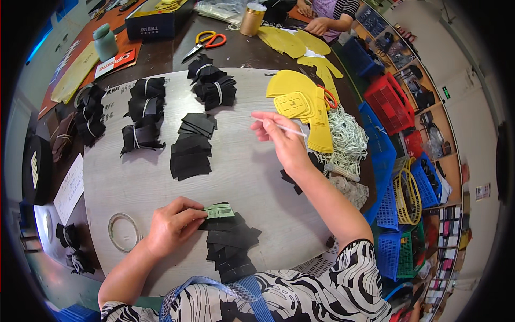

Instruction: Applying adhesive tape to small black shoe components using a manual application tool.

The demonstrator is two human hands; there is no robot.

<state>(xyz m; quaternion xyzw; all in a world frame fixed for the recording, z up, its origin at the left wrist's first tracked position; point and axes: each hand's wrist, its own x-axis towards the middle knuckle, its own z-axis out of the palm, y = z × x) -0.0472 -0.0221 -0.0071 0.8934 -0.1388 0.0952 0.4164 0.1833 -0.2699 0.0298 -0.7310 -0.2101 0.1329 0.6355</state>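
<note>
My left hand pinches the edge of a small pale green template with slots in it. Under the template lies the top of a fanned-out row of black fabric pieces, which runs down toward my body. Up and to the right, my right hand is raised over the board, closed around a thin whitish stick, perhaps a pen. A second overlapping stack of black pieces lies between and beyond my hands. Beyond it are tied black bundles.
Yellow cut pieces and a heap of white cord sit at the board's right. A tape roll lies on the left. Scissors and a gold canister stand farther back. Another person's hand works at the far right.
</note>
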